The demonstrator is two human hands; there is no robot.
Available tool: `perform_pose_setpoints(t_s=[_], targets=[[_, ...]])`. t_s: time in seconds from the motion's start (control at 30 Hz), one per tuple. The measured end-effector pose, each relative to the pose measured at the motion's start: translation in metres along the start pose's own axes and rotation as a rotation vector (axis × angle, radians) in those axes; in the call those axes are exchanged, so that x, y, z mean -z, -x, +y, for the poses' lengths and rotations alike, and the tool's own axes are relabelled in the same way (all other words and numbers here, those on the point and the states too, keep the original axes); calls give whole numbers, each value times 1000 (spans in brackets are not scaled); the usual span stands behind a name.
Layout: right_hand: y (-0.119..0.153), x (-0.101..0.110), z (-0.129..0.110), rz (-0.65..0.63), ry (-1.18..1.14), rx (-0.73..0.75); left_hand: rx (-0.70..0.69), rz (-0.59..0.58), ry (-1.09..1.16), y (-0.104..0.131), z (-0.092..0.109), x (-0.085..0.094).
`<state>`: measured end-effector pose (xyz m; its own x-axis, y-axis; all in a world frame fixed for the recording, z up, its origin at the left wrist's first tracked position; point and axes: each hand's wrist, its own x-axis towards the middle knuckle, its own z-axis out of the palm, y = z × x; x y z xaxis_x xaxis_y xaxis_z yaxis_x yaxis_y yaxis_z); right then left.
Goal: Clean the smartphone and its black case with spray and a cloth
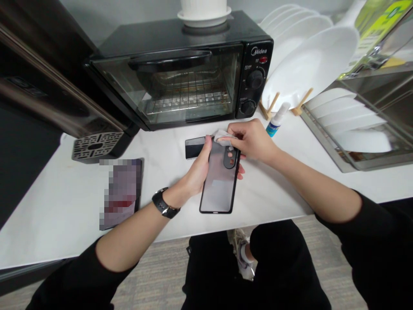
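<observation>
White counter, phone top hidden under right hand, cloth.

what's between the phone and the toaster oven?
Head view: a small dark card on the counter, plus the white wipe under the right hand.

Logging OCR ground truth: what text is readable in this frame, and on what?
"Midea": top of the toaster oven's control panel.
Small markings by the oven knobs: too small to read.
Spray bottle label: too small.
Green package, top right: print blurred.
Pixelated tablet: unreadable.
</observation>
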<state>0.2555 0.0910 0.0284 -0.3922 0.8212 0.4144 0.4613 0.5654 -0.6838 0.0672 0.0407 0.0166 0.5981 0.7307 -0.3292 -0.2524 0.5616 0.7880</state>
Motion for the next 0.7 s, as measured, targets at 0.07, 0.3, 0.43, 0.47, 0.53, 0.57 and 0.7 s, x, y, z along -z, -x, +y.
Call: perform_pose_setpoints(t_s=[0.07, 0.3, 0.43, 0.47, 0.53, 0.57, 0.7], targets=[[0, 1, -1, 61, 106, -9, 22, -15, -11, 0, 1, 1], [-1, -3, 2, -146, -266, 30, -36, 79, 16, -1, 2, 3], [-3, -4, 4, -212, -560, -173, -52, 46, 2, -2, 2, 4], [-3, -3, 3, -198, -559, -207, -52, 44, -3, -1, 2, 4], [-2, -2, 2, -118, -442, -209, -36, 37, -14, -1, 3, 4], [-2, -1, 1, -63, -336, -178, -24, 27, -19, -1, 3, 4], [-1, 2, -1, 96, 81, -30, -1, -19, -25, 0, 3, 4]])
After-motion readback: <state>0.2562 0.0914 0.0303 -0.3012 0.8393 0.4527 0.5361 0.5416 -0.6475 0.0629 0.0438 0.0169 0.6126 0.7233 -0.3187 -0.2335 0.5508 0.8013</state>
